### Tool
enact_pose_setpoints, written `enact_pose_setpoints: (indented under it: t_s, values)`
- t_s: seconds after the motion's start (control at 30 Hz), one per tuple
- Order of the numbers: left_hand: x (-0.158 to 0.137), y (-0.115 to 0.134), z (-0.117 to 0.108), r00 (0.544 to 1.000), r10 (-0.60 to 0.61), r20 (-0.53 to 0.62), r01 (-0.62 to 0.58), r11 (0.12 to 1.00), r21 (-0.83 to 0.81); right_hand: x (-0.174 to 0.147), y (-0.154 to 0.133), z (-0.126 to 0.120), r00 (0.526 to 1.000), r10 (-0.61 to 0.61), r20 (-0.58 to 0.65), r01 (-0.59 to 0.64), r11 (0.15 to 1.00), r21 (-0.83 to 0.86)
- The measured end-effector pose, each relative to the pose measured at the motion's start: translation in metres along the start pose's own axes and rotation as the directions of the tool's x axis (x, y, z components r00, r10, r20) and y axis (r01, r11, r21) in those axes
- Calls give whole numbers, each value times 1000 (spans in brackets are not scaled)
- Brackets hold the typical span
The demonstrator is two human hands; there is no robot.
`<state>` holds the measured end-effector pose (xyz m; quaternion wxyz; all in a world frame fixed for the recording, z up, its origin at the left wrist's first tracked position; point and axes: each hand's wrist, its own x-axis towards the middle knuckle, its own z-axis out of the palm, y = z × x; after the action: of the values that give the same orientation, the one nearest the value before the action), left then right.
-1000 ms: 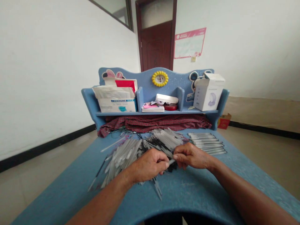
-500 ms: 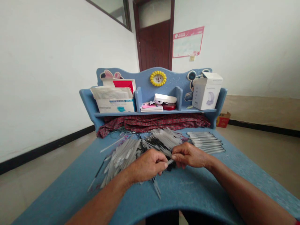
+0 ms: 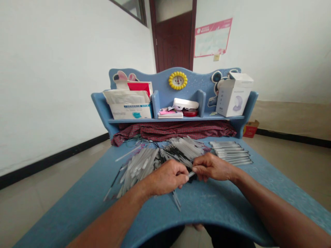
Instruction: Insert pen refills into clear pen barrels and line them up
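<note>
My left hand (image 3: 170, 176) and my right hand (image 3: 214, 167) are close together over the front of the piles. Both are closed in a pinch on one thin translucent tube (image 3: 191, 174), a short piece of which shows between them; my fingers hide the rest. Left of my left hand is a heap of translucent tubes (image 3: 138, 167). Beyond my hands are more pale tubes (image 3: 186, 147) and a bunch of thin black sticks (image 3: 174, 151). A few loose pieces (image 3: 176, 201) stick out below my left hand. Dark-centred tubes (image 3: 231, 153) lie in a neat row beyond my right hand.
The blue table (image 3: 219, 206) has a curved front edge. At its back, a shelf (image 3: 165, 120) holds a mask box (image 3: 129, 110), a red tin (image 3: 190, 113) and a white carton (image 3: 235, 96). Checked cloth (image 3: 178, 130) is bunched under it.
The whole view has shifted slightly, with the table contents appearing a little higher and further right. Both hands keep their pinch on the tube, with little change between them.
</note>
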<state>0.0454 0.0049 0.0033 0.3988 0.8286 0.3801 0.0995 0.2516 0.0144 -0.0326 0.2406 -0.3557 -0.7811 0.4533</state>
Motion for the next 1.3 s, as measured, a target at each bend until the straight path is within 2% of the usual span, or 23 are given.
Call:
enact_pose_setpoints:
  t_s: [0.77,1.07,1.3]
  values:
    - [8,4,2,998,-41,-46,42,999,9,1,-2,-10,1000,-29,11,29,998,-61]
    - [7,5,1,999,-31,-34,31,1000,5,4,4,-8,999,-44,13,44,999,-13]
    - [5,4,-1,998,-16,-53,16,1000,5,3,1,-7,999,-46,-2,46,995,87]
